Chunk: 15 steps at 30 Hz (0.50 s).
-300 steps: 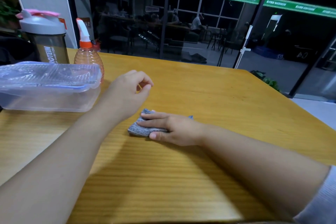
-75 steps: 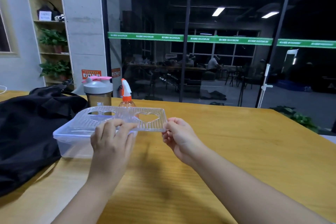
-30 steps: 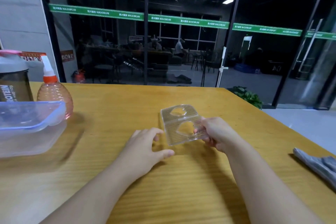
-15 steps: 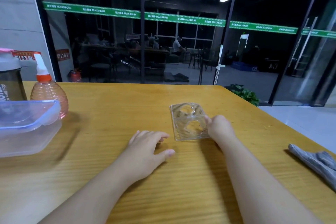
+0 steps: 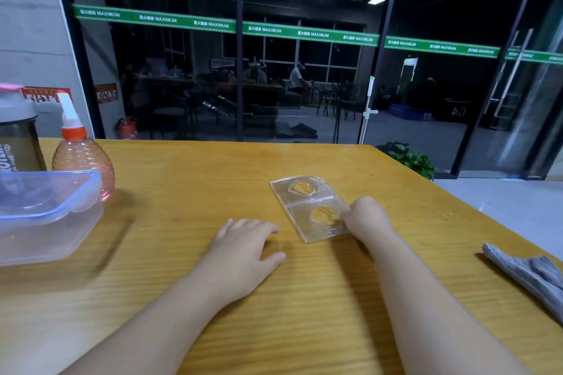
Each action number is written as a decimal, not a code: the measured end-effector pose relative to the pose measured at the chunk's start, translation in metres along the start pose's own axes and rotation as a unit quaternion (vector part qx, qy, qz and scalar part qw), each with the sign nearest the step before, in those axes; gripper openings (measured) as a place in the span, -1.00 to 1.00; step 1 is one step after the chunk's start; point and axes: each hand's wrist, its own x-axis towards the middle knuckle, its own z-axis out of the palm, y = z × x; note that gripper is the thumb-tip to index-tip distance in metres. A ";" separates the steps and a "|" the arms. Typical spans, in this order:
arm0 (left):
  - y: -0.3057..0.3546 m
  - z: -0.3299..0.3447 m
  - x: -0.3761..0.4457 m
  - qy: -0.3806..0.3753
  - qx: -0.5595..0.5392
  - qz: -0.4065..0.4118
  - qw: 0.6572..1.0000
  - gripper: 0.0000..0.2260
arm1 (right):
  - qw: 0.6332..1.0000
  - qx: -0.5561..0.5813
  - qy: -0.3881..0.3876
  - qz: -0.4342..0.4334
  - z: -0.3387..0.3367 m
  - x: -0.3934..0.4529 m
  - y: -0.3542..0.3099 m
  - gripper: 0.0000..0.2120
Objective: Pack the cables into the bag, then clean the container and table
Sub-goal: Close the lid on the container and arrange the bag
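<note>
Clear plastic: we see the ribbed insert [image 5: 310, 207] lying flat on the table [image 5: 189, 167], well to the right of the container [image 5: 45, 216].
Right hand: our right hand [image 5: 367, 218] touches the insert's right edge; whether the fingers pinch it, we cannot tell.
Left hand: our left hand [image 5: 246, 248] rests released on the wood, just left of the insert.
Cloth: the grey cloth [image 5: 530, 274] lies far right of the insert, near the table edge.
Risk one: we think the thin insert may slide or crack if we press it hard while wiping.
Risk two: reaching for the cloth may push it off the edge.
Risk three: the spray bottle [image 5: 80, 155], behind the container, may tip if bumped.
</note>
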 end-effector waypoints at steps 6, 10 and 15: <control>0.027 0.005 0.032 -0.064 0.060 -0.008 0.996 -0.49 | 1.000 0.019 0.005 -0.001 0.006 0.004 0.004 -0.76; 0.046 0.015 0.048 -0.061 0.063 -0.028 0.996 -0.43 | 1.000 -0.026 0.007 -0.010 0.005 0.003 0.003 -0.85; 0.051 0.022 0.055 -0.017 0.053 -0.046 0.997 -0.53 | 0.999 -0.038 0.013 -0.009 -0.001 -0.002 0.004 -0.86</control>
